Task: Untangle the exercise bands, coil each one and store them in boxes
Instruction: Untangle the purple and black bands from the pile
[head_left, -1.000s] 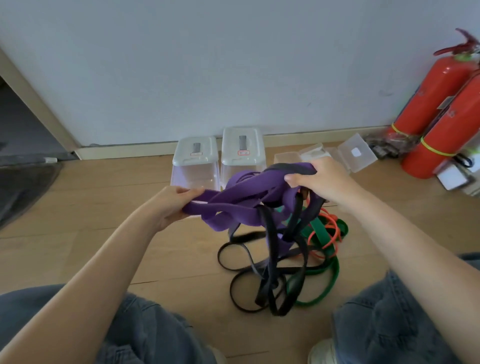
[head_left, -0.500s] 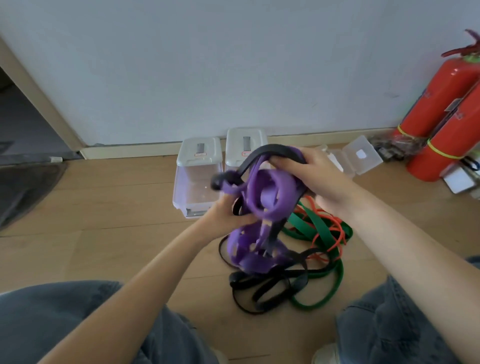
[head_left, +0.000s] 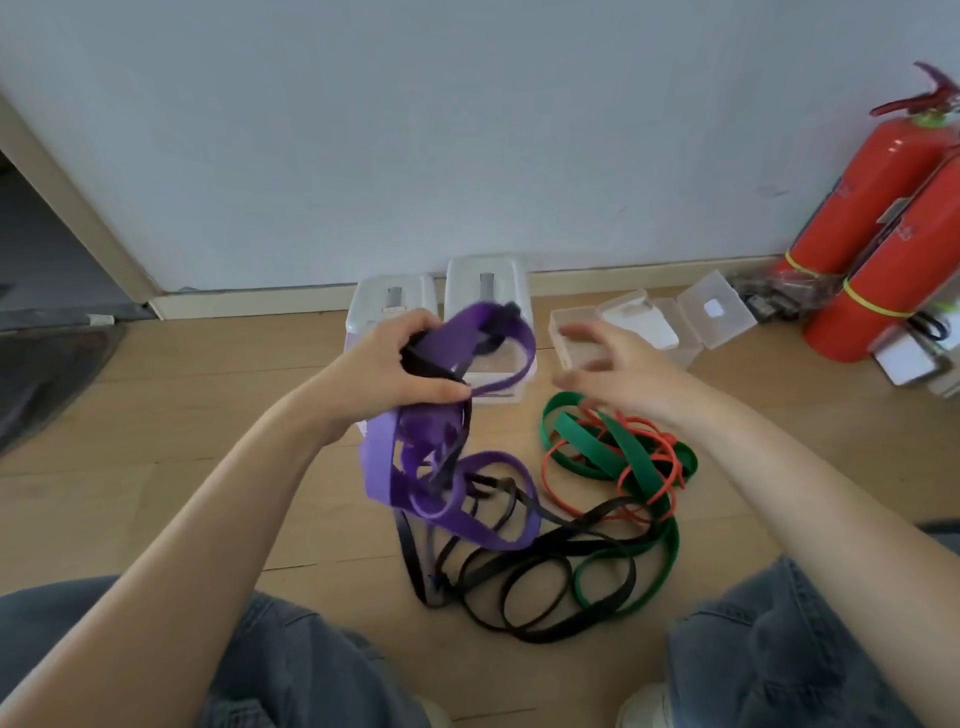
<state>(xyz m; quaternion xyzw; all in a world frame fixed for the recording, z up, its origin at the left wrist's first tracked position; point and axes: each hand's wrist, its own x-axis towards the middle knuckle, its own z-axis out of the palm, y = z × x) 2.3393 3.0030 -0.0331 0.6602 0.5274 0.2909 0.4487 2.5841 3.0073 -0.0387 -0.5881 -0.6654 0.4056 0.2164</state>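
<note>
Knees: two legs in blue jeans (head_left: 270, 670) frame the near edge of the floor (head_left: 182, 415), one on each side.
Black bands: several thin black bands (head_left: 524, 582) lie looped on the floor between the knees, and one strand rises into the purple tangle.
Purple band: the wide purple band (head_left: 447, 488) hangs in loose loops from the left hand, its lowest loop down among the black bands.
Left hand: the left hand (head_left: 389, 369) is raised above the floor, forearm reaching in from the near left, back of the hand upward; its grip is pressed together around the purple band and a black strand, thumb pointing right.
Green and orange bands: a green band (head_left: 618, 447) and a thin orange band (head_left: 654, 467) lie interlaced on the floor to the right of the purple band, beneath the right wrist.
Right hand: the right hand (head_left: 618, 364) hovers over the green band, fingers spread and holding nothing; it is motion-blurred, so its finger positions are hard to tell exactly.
Boxes: two lidded clear boxes (head_left: 488, 291) stand side by side near the far wall, behind the left hand; open clear boxes (head_left: 576, 332) sit to their right.
Far right corner: two red fire extinguishers (head_left: 878, 218) lean by the wall.
</note>
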